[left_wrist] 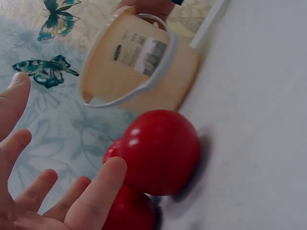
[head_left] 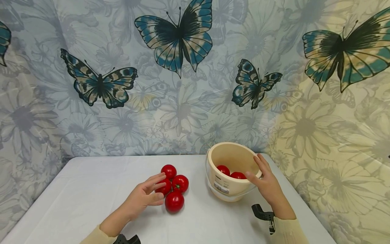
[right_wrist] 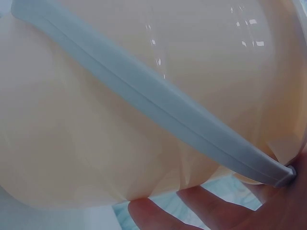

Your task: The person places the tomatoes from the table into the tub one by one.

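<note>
Four shiny, round red tomatoes (head_left: pixel 180 184) are clustering left of the cream plastic bucket with a pale grey handle (head_left: pixel 220 193). Your left hand (head_left: pixel 141 196) is hovering at their far side from the bucket, fingers loosely spread, gripping nothing; whether a fingertip is touching, you cannot tell. Your right hand (head_left: pixel 268 186) is holding the bucket's right rim, thumb over it, fingers along the outer wall. The tomatoes are looking smooth, probably firm, light and prone to rolling — cup one around its sides. Two more red tomatoes (head_left: pixel 223 169) are lying inside the bucket. Its near rim is standing in your way; the handle is hanging below. Butterfly-print fabric (head_left: pixel 182 112) is hanging behind the bucket.
</note>
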Motion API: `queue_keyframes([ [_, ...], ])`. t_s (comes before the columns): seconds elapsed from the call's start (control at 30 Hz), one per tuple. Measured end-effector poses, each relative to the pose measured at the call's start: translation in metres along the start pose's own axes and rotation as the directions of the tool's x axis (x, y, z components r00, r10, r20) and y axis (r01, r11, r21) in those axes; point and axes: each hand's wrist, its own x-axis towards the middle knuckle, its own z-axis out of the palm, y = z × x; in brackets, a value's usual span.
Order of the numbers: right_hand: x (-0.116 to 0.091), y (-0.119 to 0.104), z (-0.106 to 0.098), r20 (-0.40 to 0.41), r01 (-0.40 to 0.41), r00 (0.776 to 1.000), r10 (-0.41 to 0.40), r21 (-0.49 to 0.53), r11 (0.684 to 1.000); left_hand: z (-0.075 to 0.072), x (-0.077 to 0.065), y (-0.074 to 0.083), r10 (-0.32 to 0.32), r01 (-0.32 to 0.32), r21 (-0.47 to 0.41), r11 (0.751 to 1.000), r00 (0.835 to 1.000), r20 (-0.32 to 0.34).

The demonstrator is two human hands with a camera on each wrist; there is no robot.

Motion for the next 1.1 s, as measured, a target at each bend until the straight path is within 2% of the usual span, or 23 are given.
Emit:
queue_keyframes([
  [0.17, 0.000, 0.000, 0.000, -0.001, 0.002, 1.000, -0.002, 0.002, 1.000, 0.005, -0.002, -0.013, -0.034, 0.034, 0.010, 0.999, 0.999, 0.015],
  [0.33, -0.001, -0.002, 0.000, -0.002, 0.000, 1.000, 0.000, 0.001, 1.000, 0.008, -0.002, -0.021, -0.013, 0.012, 0.049, 0.999, 0.999, 0.033],
  [0.43, 0.000, -0.002, 0.000, 0.000, -0.002, 1.000, 0.002, 0.006, 1.000, 0.009, -0.001, -0.024, 0.022, -0.028, 0.148, 0.989, 0.999, 0.039],
  [0.57, 0.000, -0.001, 0.000, 0.000, -0.001, 1.000, 0.001, 0.007, 1.000, 0.012, 0.001, -0.028, 0.055, -0.068, 0.299, 0.952, 0.997, 0.051],
  [0.67, 0.000, -0.001, 0.000, -0.003, 0.002, 1.000, -0.002, 0.003, 1.000, 0.015, 0.002, -0.030, 0.050, -0.067, 0.349, 0.935, 0.997, 0.059],
  [0.83, 0.000, -0.001, 0.000, -0.006, 0.006, 1.000, -0.006, -0.002, 1.000, 0.019, 0.003, -0.034, 0.027, -0.046, 0.353, 0.934, 0.998, 0.058],
  [1.1, -0.001, 0.000, 0.000, -0.003, 0.006, 1.000, -0.006, 0.002, 1.000, 0.021, 0.005, -0.038, 0.026, -0.047, 0.356, 0.933, 0.998, 0.065],
])
